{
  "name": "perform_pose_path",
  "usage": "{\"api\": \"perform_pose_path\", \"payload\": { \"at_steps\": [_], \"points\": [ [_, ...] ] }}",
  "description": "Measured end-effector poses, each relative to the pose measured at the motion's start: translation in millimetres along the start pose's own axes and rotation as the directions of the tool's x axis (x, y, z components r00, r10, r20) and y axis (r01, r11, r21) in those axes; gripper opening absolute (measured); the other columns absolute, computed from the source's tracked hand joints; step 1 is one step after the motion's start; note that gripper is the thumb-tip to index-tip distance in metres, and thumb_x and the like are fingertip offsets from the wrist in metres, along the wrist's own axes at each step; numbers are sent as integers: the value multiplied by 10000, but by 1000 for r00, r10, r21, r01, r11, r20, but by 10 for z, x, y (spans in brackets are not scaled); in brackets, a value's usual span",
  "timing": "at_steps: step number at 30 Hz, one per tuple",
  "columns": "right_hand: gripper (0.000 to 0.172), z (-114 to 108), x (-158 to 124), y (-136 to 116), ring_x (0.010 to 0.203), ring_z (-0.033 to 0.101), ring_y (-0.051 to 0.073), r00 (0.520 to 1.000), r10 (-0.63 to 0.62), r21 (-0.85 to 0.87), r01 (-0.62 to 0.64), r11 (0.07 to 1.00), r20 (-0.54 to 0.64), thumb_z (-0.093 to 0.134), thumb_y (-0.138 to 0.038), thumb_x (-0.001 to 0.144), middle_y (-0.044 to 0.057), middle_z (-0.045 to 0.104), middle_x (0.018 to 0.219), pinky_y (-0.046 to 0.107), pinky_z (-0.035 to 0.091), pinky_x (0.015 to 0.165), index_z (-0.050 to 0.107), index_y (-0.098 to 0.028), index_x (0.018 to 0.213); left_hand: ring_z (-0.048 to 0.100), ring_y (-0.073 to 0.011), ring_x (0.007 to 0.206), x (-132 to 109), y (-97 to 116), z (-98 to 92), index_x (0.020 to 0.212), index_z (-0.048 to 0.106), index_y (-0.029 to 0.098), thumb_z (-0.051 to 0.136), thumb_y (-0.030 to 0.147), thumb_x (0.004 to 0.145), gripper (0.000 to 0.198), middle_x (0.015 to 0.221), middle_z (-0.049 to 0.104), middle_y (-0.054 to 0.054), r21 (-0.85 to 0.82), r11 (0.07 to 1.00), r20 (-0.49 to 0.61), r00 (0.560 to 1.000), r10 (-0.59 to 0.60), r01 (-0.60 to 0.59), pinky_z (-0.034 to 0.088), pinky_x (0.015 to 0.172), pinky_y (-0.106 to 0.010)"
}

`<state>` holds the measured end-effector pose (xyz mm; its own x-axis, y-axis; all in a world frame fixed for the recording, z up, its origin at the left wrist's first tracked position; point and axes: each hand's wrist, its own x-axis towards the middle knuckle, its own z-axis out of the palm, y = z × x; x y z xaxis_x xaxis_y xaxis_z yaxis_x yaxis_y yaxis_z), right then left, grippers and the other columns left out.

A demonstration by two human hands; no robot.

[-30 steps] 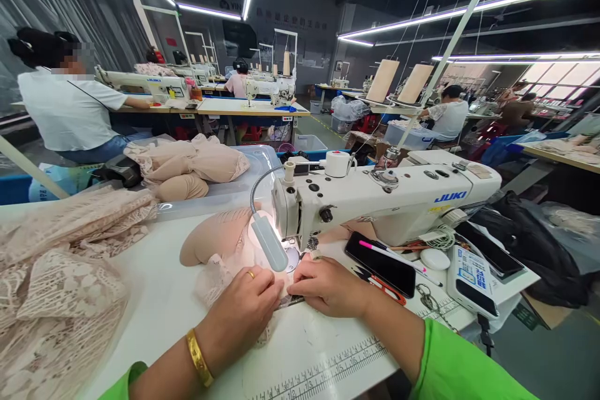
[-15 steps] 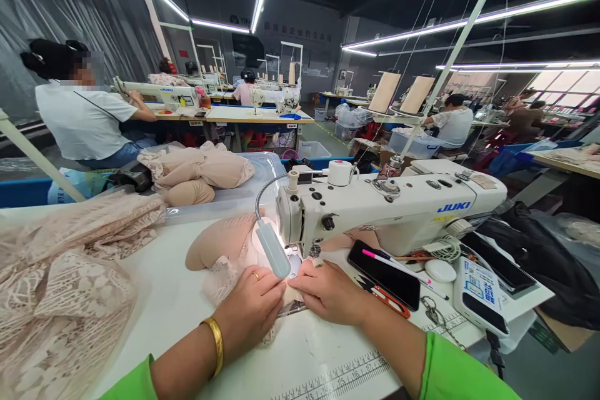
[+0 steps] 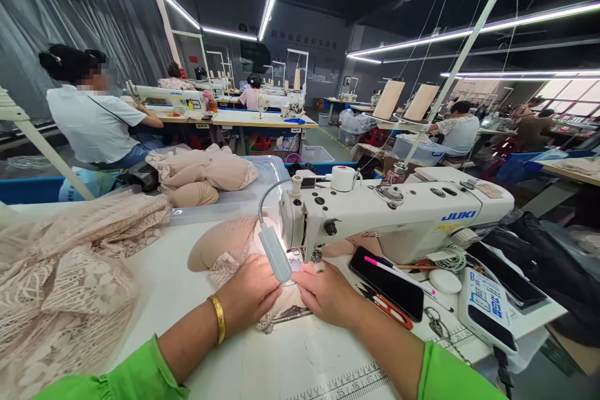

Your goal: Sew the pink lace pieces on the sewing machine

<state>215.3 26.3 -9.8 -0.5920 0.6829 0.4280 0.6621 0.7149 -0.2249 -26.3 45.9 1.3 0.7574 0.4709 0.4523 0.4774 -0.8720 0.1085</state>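
The left hand (image 3: 250,292) and the right hand (image 3: 327,294) are resting on a beige lace-trimmed garment (image 3: 287,302), fingers curled and facing each other; whether they are pinching the cloth or only pressing it, I cannot tell, since the gray head of a gooseneck lamp (image 3: 275,255) is hiding part of the left fingertips. The garment is lying on the white sewing table (image 3: 300,350), at the needle end of a JUKI sewing machine (image 3: 375,207), its padded tan part spreading out beyond the left hand. A gold bangle (image 3: 218,319) is circling the left wrist. To the right of the right hand, a black smartphone (image 3: 382,281) is lying beside orange-handled thread snips (image 3: 392,311), with a pink-tipped pen (image 3: 398,273) resting across it. Farther left, a heap of lace fabric (image 3: 75,287) is covering the tabletop.
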Motion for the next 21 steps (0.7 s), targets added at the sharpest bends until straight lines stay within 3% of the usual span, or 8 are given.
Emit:
{"api": "perform_pose_path", "payload": {
  "at_steps": [4, 12, 18, 21],
  "points": [
    [226, 10, -12, 9, 762, 403, 199, 1000, 1, 2, -1, 1000, -3, 549, -44, 827, 25, 544, 826, 291, 276, 631, 674, -212, 915, 644, -268, 961, 9, 19, -39, 1037, 692, 226, 449, 146, 1000, 259, 1073, 748, -64, 20, 1000, 66, 998, -21, 20, 472, 913, -442],
    [201, 48, -42, 28, 759, 414, 205, 1000, 21, 4, -21, 1000, -9, 565, -61, 840, 24, 555, 809, 300, 261, 621, 667, -219, 911, 634, -267, 916, 57, -9, -46, 983, 702, 208, 526, 143, 975, 188, 996, 725, -75, 60, 997, 54, 997, -47, 44, 450, 908, -448],
    [246, 133, -91, 120, 799, 483, 225, 999, -26, 3, 26, 1000, -35, 555, -89, 878, 47, 619, 850, 321, 337, 674, 701, -218, 1028, 622, -277, 869, 76, -77, 16, 898, 672, 190, 535, 123, 949, 162, 910, 679, -88, 131, 977, 47, 984, -173, 165, 484, 801, -411],
    [272, 117, -108, 75, 806, 528, 220, 995, -57, 139, 68, 988, -79, 521, -120, 932, 56, 659, 887, 342, 400, 733, 699, -211, 1116, 639, -259, 832, 43, -33, -56, 889, 644, 180, 480, 39, 910, 217, 885, 687, -84, 103, 978, 29, 983, -183, 179, 519, 769, -382]
  ]
}}
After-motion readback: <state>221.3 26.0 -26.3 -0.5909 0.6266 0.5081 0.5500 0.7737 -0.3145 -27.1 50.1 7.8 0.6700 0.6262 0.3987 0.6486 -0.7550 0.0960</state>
